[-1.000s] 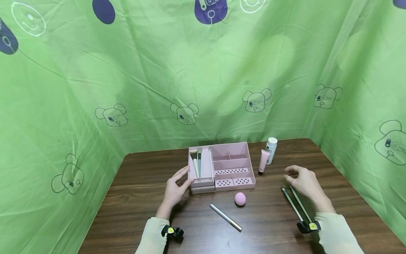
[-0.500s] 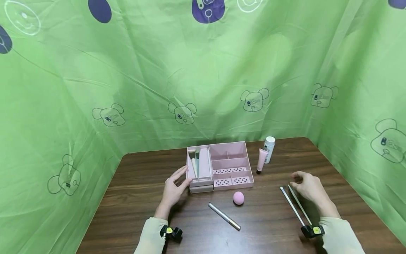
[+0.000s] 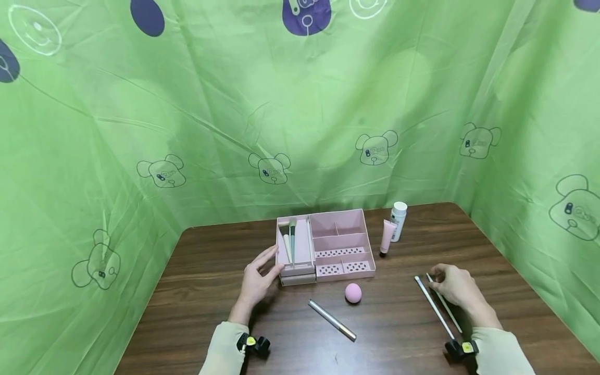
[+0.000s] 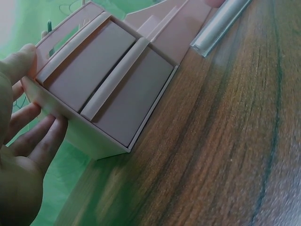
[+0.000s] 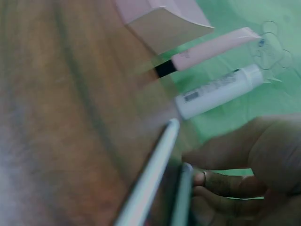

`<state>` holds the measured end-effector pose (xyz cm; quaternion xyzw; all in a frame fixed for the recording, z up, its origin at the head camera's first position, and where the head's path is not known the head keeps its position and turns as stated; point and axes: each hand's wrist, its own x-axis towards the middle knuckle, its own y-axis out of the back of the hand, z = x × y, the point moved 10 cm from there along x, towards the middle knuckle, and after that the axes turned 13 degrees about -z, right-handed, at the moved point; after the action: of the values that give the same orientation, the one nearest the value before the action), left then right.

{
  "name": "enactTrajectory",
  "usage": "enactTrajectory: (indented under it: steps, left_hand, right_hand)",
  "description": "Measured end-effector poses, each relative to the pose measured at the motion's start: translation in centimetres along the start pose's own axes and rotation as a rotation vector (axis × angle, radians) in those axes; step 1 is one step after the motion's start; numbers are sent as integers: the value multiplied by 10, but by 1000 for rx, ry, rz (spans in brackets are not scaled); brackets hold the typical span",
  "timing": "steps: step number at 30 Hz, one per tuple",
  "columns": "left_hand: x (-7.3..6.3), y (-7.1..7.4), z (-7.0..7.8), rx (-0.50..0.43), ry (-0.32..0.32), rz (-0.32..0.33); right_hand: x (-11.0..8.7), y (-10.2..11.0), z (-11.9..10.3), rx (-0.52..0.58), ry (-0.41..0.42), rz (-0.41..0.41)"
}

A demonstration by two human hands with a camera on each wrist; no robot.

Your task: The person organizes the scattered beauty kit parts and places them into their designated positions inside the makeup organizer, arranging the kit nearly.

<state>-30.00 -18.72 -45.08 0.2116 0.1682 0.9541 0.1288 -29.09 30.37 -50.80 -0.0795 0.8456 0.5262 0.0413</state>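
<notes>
Illegible print on bottle (image 5: 220, 92), tube (image 5: 214, 49), curtain (image 3: 309, 104)

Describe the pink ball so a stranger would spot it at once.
On the brown table, find the pink compartment box near the far edge. The pink ball rests just in front of the box's right half. It is round, while its neighbour, the silver tube, is long and slim.

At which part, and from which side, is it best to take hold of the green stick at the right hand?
Probably pinch the green stick near its far end with the right hand, coming from above and slightly from the right. It is thin and lies on the table, and the paler stick lies close on its left, so the right offers more room.
</notes>
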Motion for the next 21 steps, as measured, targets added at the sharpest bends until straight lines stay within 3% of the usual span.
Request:
enactTrajectory:
  steps: [21]
  left_hand:
    - [0,-1,-2,-18,3,-14]
  right_hand:
    - [-3,-1,-2,-16,-13,0]
